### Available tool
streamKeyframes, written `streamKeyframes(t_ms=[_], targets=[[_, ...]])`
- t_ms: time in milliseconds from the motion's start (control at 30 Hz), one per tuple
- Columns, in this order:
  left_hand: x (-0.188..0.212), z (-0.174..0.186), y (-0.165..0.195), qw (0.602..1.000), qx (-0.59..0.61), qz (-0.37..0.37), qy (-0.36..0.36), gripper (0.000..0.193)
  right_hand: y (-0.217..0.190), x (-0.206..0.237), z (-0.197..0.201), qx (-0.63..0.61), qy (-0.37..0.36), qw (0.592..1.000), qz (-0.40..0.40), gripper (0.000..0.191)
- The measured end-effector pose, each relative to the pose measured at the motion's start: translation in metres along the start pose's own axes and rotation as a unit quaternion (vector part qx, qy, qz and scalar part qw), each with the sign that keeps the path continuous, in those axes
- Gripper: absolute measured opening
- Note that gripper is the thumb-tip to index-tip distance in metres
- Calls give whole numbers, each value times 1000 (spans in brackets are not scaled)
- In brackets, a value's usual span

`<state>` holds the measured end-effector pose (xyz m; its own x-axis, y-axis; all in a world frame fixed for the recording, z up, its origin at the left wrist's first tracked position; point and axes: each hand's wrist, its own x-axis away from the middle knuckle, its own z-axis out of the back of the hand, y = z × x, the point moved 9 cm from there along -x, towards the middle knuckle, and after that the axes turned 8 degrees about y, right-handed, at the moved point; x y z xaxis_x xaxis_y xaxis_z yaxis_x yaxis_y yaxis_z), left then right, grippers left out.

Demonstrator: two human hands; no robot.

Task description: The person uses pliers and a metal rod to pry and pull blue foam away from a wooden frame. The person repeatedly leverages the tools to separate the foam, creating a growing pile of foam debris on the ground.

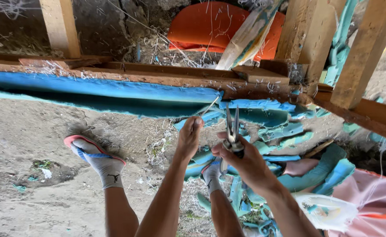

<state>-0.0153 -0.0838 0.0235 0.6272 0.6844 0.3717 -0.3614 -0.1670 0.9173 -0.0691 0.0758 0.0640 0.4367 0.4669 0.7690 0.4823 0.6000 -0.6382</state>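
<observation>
My right hand point(241, 160) grips a pair of long-nosed pliers point(233, 127), jaws pointing up and slightly apart, just below the wooden frame rail point(157, 77). My left hand point(189, 138) pinches a thin pale strip point(209, 106) that runs up toward the blue foam point(114, 94) fixed under the rail. The two hands are close together, left beside right. Below them are my feet in white socks and flip-flops point(97, 160).
Torn teal foam pieces point(289, 131) litter the dirt ground point(26, 131). Pink fabric point(377, 202) lies at the lower right, an orange cushion point(206, 26) at the top. Wooden posts point(364, 52) rise at the right and another point(61, 26) at the left.
</observation>
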Motion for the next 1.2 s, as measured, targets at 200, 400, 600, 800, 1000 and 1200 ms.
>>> streamKeyframes(t_ms=[200, 400, 600, 800, 1000, 1200], targets=[[33, 17, -26, 998, -62, 17, -10, 38, -9, -14, -11, -83, -131, 987, -51, 62], [113, 57, -68, 997, -60, 50, -2, 42, -6, -26, -32, -270, -162, 947, -70, 62], [175, 89, -85, 992, -40, 118, -8, 43, -11, -44, -35, -69, 55, 984, 152, 26], [185, 95, -74, 988, -22, 148, -32, 43, -26, -59, -28, 171, 313, 908, 222, 27], [171, 91, -29, 990, -18, 127, -49, 45, -36, -37, -24, 255, 384, 818, 343, 29], [144, 88, 18, 987, 68, 136, -61, 53, 10, 0, -35, 168, 311, 917, 185, 24]])
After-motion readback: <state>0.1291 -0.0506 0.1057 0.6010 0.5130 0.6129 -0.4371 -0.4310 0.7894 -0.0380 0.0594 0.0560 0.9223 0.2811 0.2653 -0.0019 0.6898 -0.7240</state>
